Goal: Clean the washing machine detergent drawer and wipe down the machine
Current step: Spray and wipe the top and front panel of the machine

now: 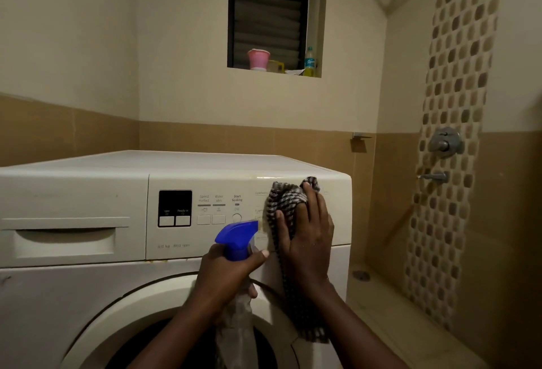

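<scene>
A white front-loading washing machine [88,286] fills the lower left of the view. Its detergent drawer [64,241] at the upper left of the front is closed. My right hand [308,239] presses a black-and-white checked cloth [286,201] flat against the right end of the control panel, covering the program dial; the cloth's tail hangs down past my wrist. My left hand [225,277] grips a spray bottle with a blue trigger head [237,238], held just left of the cloth in front of the panel. The bottle's clear body hangs over the round door [140,310].
A display and buttons [187,210] sit mid-panel. A window ledge above holds a pink cup [258,59] and a bottle [309,62]. To the right are a mosaic tile strip with a shower valve [445,142] and a tap [434,177], and a low tiled ledge [404,318].
</scene>
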The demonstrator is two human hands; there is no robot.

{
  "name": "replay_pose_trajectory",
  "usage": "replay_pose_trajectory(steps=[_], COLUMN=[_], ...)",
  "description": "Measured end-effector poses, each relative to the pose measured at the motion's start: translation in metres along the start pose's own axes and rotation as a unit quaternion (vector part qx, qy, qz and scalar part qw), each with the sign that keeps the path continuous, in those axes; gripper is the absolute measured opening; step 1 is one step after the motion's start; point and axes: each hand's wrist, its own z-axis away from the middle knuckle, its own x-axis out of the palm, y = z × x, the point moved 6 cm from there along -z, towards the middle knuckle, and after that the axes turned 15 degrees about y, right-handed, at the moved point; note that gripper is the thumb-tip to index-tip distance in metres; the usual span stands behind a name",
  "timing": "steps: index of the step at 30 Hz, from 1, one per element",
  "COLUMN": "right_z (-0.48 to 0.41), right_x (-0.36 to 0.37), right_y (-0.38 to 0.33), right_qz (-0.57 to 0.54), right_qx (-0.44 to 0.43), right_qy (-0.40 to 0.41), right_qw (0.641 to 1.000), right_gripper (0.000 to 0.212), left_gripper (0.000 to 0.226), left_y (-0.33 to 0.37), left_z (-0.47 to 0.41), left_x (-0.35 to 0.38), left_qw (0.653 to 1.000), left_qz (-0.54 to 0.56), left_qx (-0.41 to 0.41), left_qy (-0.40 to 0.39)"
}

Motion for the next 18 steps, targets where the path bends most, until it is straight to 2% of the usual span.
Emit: replay_pose_trajectory(steps=[2,3,7,13,18], right_z=[-0.005,-0.006,0.013,0.02,0.026], right_x=[0.007,0.008,0.005,-0.002,-0.016], right_y=[0.008,0.012,0.014,0.014,0.02], right_qz=[0.039,0.055,0.093,0.056,0.022], right_qx=[-0.02,-0.003,0.133,0.221,0.213], right_qy=[0.011,0.023,0.084,0.07,0.041], right_qw=[0.999,0.998,0.983,0.971,0.976], right_gripper=[0.045,0.047,0.051,0.058,0.05], left_gripper=[0.039,0.039,0.037,0.032,0.031], left_y=[-0.001,-0.002,-0.006,-0.008,-0.006], left_z=[-0.001,-0.003,-0.006,-0.002,-0.001], left_x=[-0.002,-0.004,-0.003,-0.004,-0.002], left_qw=[1.0,1.0,1.0,0.999,0.999], left_qz=[-0.001,0.002,-0.012,-0.012,-0.014], left_qx=[0.005,0.006,0.014,0.015,0.031], left_qy=[-0.009,-0.01,-0.022,-0.025,-0.024])
